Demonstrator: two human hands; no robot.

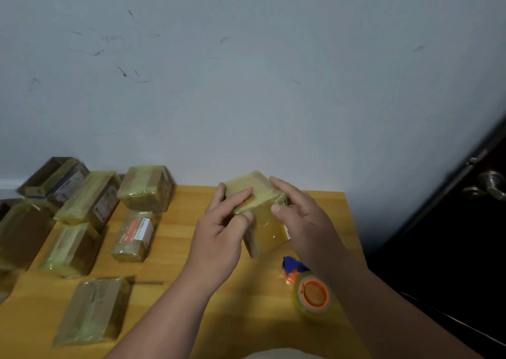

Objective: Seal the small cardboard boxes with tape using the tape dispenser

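Observation:
A small cardboard box wrapped in yellowish clear tape is held up above the wooden table, tilted. My left hand grips its left side, thumb and fingers curled on the top edge. My right hand holds its right side, fingers over the top and thumb on the front face. The tape dispenser, an orange core with a yellowish tape roll and a blue handle part, lies on the table under my right forearm.
Several taped boxes lie on the left part of the table, among them one at the back, one with a red-and-white label and one near the front. A white wall stands behind. A dark door with a metal handle is at the right.

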